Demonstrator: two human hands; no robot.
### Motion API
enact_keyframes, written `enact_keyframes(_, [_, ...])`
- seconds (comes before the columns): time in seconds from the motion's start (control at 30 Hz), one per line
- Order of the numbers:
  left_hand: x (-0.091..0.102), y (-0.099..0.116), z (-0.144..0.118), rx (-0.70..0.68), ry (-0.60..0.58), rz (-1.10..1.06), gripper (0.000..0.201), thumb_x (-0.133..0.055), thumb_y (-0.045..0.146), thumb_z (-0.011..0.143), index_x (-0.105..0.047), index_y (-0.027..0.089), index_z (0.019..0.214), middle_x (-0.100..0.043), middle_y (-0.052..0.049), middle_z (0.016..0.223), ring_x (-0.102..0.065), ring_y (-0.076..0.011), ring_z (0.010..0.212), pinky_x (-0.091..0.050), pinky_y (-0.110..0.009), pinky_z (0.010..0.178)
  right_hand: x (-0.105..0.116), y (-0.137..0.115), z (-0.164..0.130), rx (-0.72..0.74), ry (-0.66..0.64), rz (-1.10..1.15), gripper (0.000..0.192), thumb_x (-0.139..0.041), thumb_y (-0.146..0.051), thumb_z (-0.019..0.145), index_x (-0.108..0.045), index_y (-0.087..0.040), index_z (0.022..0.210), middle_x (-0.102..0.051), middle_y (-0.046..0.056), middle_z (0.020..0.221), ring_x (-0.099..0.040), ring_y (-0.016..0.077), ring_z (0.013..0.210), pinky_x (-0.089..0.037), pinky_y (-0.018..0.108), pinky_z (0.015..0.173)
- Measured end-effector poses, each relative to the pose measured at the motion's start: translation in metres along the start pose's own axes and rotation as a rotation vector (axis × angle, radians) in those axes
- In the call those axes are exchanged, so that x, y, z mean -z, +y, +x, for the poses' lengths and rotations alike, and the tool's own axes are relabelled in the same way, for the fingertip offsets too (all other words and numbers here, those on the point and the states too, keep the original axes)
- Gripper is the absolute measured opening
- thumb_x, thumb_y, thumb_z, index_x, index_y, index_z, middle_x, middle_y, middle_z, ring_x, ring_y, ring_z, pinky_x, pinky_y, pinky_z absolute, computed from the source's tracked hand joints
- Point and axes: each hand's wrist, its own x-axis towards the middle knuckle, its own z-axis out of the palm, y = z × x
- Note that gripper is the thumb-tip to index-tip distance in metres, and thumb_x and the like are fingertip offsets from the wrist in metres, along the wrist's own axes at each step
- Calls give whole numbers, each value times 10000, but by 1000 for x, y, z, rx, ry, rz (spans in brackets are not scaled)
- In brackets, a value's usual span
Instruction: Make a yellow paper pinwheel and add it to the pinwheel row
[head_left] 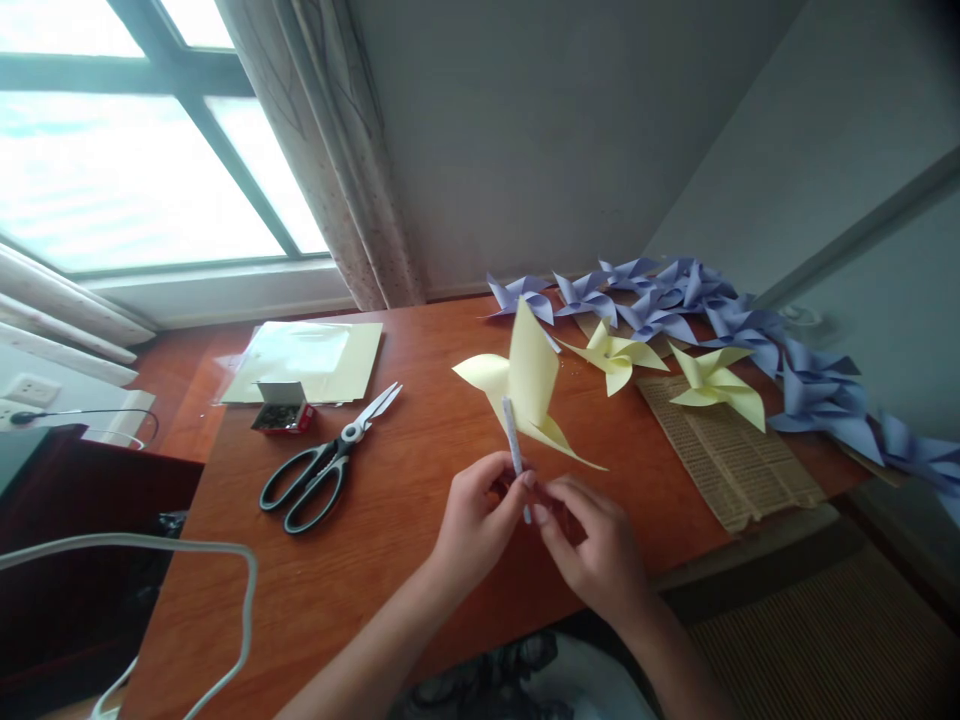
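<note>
A pale yellow paper pinwheel is held up above the table, its back turned toward me. Behind its blades runs a thin whitish stick, slightly tilted. My left hand pinches this stick between thumb and fingers below the blades. Close beside it, my right hand has its thumb and fingertips pinched at the stick's lower end. Just beyond and to the right lie another yellow pinwheel and a third yellow pinwheel, the latter partly over a brown printed paper bag.
Many lavender pinwheels line the table's back and right edge. On the left are dark-handled scissors, a small open box of small dark pieces and yellow paper sheets. A white cable loops at lower left.
</note>
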Motion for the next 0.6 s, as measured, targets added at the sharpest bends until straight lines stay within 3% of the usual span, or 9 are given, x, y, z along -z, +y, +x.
enact_keyframes(0.13, [5, 2, -1, -61, 25, 116, 215, -611, 346, 953, -689, 152, 902, -659, -32, 759, -589, -145, 674, -473, -254, 647, 29, 5, 5, -70, 101, 100, 157, -552, -268, 985, -694, -217, 941, -684, 43, 867, -643, 191, 804, -489, 296, 719])
enact_keyframes(0.23, [7, 2, -2, -134, 13, 205, 171, -581, 296, 967, -674, 167, 904, -641, -17, 742, -581, -139, 670, -465, -254, 658, 50, 13, 18, -166, 277, 302, 242, -516, -366, 1015, -729, -250, 1013, -705, 32, 885, -634, 175, 807, -485, 270, 705])
enact_keyframes(0.27, [7, 2, -2, -162, 9, 238, 156, -574, 279, 968, -668, 172, 905, -636, -15, 744, -578, -137, 674, -463, -253, 663, 56, 13, 23, -178, 281, 383, 278, -500, -406, 1018, -733, -260, 1059, -721, 39, 933, -643, 183, 838, -489, 272, 708])
enact_keyframes(0.37, [7, 2, -4, -224, 13, 343, 127, -558, 239, 967, -651, 182, 901, -627, -17, 769, -576, -135, 692, -454, -248, 668, 66, 3, 41, -149, 154, 493, 403, -493, -541, 994, -735, -260, 1150, -717, 72, 1127, -648, 244, 1047, -499, 327, 875])
enact_keyframes(0.47, [7, 2, -4, -272, 42, 454, 117, -550, 213, 961, -626, 195, 874, -626, -16, 786, -579, -135, 710, -447, -244, 676, 66, -23, 55, -82, -10, 416, 462, -610, -616, 906, -726, -249, 1162, -684, 82, 1220, -621, 286, 1146, -492, 349, 944])
enact_keyframes(0.53, [8, 2, -4, -304, 71, 522, 122, -555, 204, 954, -600, 202, 841, -619, -10, 774, -577, -136, 708, -440, -242, 673, 62, -39, 61, -85, -114, 335, 364, -683, -514, 894, -725, -238, 1127, -701, 81, 1182, -628, 288, 1140, -485, 364, 985])
enact_keyframes(0.6, [8, 1, -4, -326, 100, 580, 132, -559, 199, 946, -578, 204, 816, -607, -4, 752, -568, -135, 691, -432, -242, 659, 57, -49, 64, -87, -106, 284, 266, -747, -383, 866, -726, -232, 1084, -727, 66, 1133, -651, 274, 1119, -488, 355, 1000])
